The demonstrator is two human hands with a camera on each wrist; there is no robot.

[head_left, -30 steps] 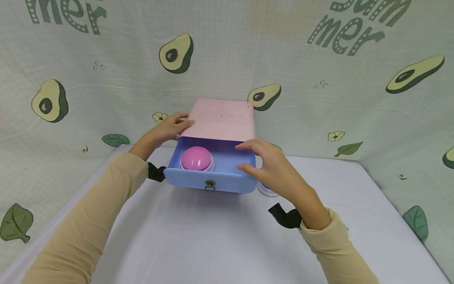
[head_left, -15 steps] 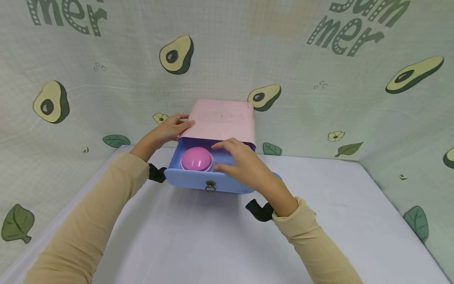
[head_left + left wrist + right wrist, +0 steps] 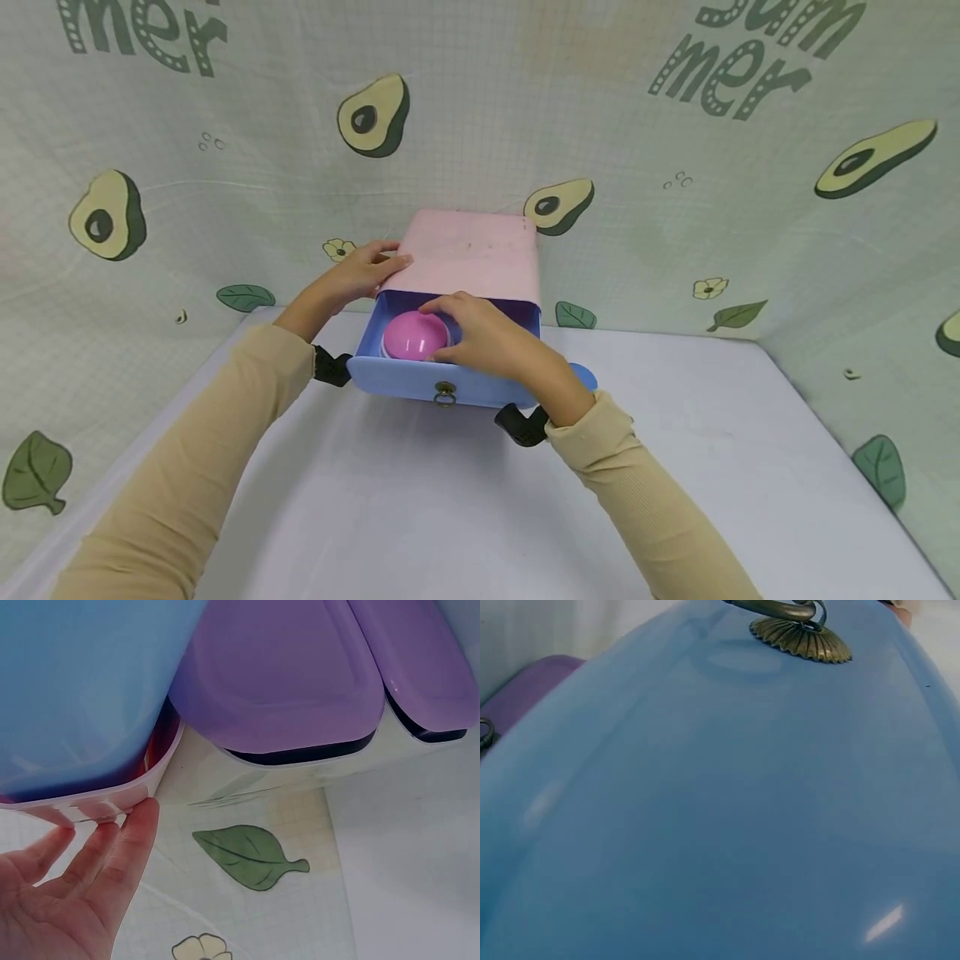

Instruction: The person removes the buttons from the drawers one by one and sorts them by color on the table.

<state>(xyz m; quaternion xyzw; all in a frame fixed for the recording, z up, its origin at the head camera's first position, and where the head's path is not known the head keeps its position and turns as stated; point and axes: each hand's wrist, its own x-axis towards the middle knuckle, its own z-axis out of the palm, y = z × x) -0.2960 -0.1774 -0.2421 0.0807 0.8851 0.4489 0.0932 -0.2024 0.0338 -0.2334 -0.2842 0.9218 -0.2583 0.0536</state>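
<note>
A pink domed button with a white base [image 3: 412, 336] sits at the left of the pulled-out blue drawer [image 3: 397, 379]. My right hand [image 3: 483, 335] reaches into the drawer, thumb and forefinger curved round the right side of the pink dome; its other fingers are hidden. The drawer belongs to a pink-topped chest [image 3: 472, 250]. My left hand [image 3: 363, 271] rests against the chest's left side, and its fairly straight fingertips touch the wall in the left wrist view. A brass ring pull [image 3: 802, 637] hangs on the drawer front, which fills most of the right wrist view.
Purple drawer fronts [image 3: 285, 675] show beside the blue one in the left wrist view. A blue rounded thing [image 3: 583, 375] stands right of the chest, partly behind my right forearm. Avocado-print cloth [image 3: 465, 125] hangs behind the white table [image 3: 360, 500].
My right hand has moved left across the open drawer, from its right side to the pink button. The left hand, the chest and the drawer stay where they were.
</note>
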